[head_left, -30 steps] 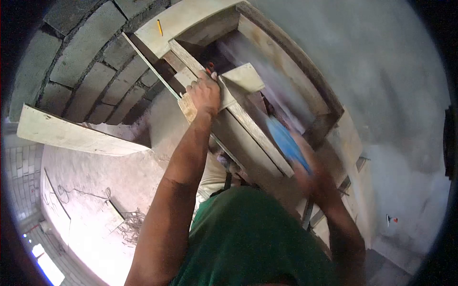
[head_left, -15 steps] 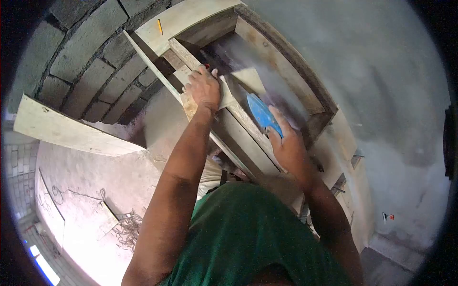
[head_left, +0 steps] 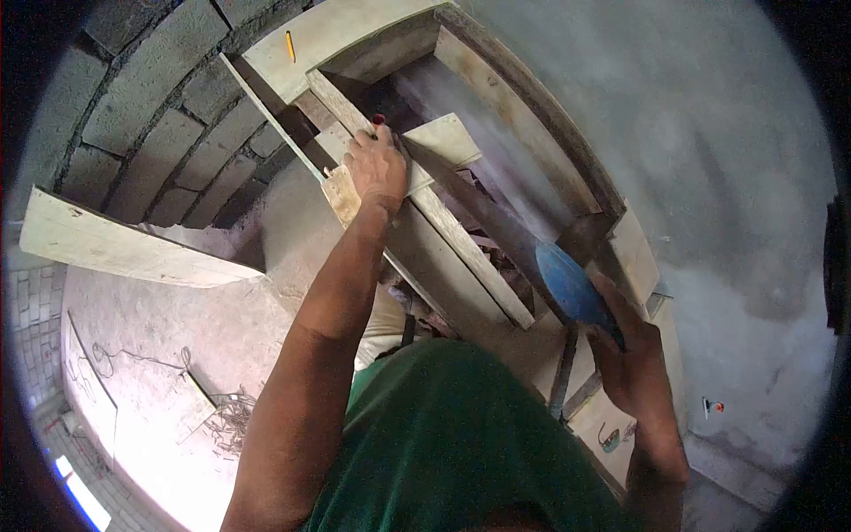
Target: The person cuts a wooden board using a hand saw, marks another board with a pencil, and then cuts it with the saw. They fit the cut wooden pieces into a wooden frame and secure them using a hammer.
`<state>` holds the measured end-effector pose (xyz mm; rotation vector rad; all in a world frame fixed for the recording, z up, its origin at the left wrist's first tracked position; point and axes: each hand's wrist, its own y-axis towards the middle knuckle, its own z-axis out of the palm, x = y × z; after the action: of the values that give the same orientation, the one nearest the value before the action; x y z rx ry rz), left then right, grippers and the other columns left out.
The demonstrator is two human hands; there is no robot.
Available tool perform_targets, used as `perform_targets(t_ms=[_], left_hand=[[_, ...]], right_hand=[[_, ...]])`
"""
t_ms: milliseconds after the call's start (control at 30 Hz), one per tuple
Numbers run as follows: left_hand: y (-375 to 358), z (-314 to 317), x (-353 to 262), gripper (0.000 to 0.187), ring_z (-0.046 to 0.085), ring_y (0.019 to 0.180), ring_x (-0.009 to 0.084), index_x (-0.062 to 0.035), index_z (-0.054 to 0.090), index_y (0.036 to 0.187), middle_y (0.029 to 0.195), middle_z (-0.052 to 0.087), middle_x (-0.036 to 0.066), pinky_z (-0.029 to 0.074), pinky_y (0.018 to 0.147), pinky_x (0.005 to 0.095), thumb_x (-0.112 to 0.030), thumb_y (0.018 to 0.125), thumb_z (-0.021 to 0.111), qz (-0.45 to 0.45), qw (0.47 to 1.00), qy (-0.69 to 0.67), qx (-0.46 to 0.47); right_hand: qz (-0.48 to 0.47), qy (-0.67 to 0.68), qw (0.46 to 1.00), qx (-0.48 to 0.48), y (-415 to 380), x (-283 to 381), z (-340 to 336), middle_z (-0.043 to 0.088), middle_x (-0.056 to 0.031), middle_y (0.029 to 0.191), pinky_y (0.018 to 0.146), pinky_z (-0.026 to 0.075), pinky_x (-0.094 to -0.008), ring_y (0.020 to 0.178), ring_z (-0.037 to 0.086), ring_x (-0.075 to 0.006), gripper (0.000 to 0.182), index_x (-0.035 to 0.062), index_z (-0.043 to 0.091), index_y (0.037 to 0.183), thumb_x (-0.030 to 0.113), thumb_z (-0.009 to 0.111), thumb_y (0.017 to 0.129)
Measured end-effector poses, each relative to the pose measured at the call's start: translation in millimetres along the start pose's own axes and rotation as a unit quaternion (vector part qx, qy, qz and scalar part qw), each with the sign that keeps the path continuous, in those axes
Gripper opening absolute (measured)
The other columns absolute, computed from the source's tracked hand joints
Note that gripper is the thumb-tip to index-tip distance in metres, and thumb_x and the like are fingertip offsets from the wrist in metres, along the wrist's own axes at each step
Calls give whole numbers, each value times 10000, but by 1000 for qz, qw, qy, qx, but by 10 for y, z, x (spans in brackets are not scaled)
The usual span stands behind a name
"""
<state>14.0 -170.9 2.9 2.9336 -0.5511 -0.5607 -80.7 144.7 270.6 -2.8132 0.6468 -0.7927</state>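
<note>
My right hand (head_left: 634, 363) is closed around the blue handle (head_left: 576, 284) of what looks like a handsaw. Its dark blade (head_left: 479, 206) stretches up and left toward a small plywood piece (head_left: 443, 140). That piece lies across a long wooden strip (head_left: 470, 257) of the frame. My left hand (head_left: 378, 167) presses down on the plywood, fingers curled over it and the strip. Just past the left fingertips is a small red thing (head_left: 378, 120), too small to name.
Around the work is a box-like wooden frame (head_left: 523, 120) against a grey plastered wall (head_left: 709, 177). A yellow pencil (head_left: 290, 46) lies on a board at the far end. At left are a block wall (head_left: 160, 160), a leaning panel (head_left: 133, 244) and a wire heap (head_left: 232, 421).
My right hand has drawn the blue-handled saw back, down and to the right, exposing more of the blade. My left hand stays on the plywood.
</note>
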Motion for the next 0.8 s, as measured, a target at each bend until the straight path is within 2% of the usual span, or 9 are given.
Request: perform_targets(t_ms=[33,133,233,400,467,533,667,767,800], left_hand=[[-1,35,14,260,522,1024,337,-91,573,1123,1053,546,173,411,866,474,-173,890,493,-2,1000,3,0],[-63,40,57,275,525,1018,339,-82,575,1139,1059,545,180,412,865,479,-170,895,483,13,1000,19,11],[13,18,20,269,529,1010,342,-79,586,1123,1059,545,186,419,860,482,-166,895,474,21,999,25,-30],[-60,4,-53,245,534,1014,350,-78,600,1078,1071,542,192,431,870,465,-165,888,472,10,1000,-29,6],[-24,32,14,241,530,1020,354,-68,603,1065,1080,539,192,424,885,461,-162,888,471,12,999,-39,10],[-102,34,-15,240,526,1021,354,-74,606,1065,1078,541,189,425,884,459,-177,898,469,34,998,-30,-31],[-81,15,-39,259,524,1021,348,-53,590,1072,1080,543,186,423,891,458,-214,895,491,22,1000,-15,1],[-66,321,92,255,530,1010,354,-42,587,1062,1078,547,191,424,892,468,-190,869,510,57,995,44,-75],[-2,346,157,282,539,1018,361,-47,601,1089,1097,560,203,427,899,475,-161,845,517,77,997,1,3]], right_hand=[[-9,-37,999,-3,-41,-32,1,536,-243,1356,1075,383,-422,1290,513,-333,544,61,417,1441,96,544,913],[-39,198,979,-25,819,-117,842,523,-262,1355,1028,425,-409,1277,519,-360,539,107,422,1444,121,571,926],[-7,66,997,-29,1468,-249,1279,528,-312,1298,994,447,-439,1181,544,-448,522,86,382,1448,165,548,960],[-156,70,967,-191,1165,-156,1294,579,-303,1224,877,509,-476,1031,616,-460,545,185,404,1452,209,588,939],[11,138,989,-52,823,76,849,539,-300,1301,1022,423,-457,1183,550,-449,540,90,389,1452,171,561,946],[-61,113,989,-80,602,-78,740,544,-269,1321,1056,397,-451,1237,518,-432,540,69,382,1451,169,555,949],[-8,86,996,-35,74,45,443,540,-255,1339,1075,381,-456,1263,506,-417,537,82,383,1453,156,552,949],[22,51,998,-22,128,1,547,606,-267,1197,923,491,-463,1050,633,-391,573,128,378,1469,201,576,937],[71,61,995,-17,301,-4,802,653,-271,1088,838,534,-468,925,684,-377,584,146,379,1473,222,586,932]])
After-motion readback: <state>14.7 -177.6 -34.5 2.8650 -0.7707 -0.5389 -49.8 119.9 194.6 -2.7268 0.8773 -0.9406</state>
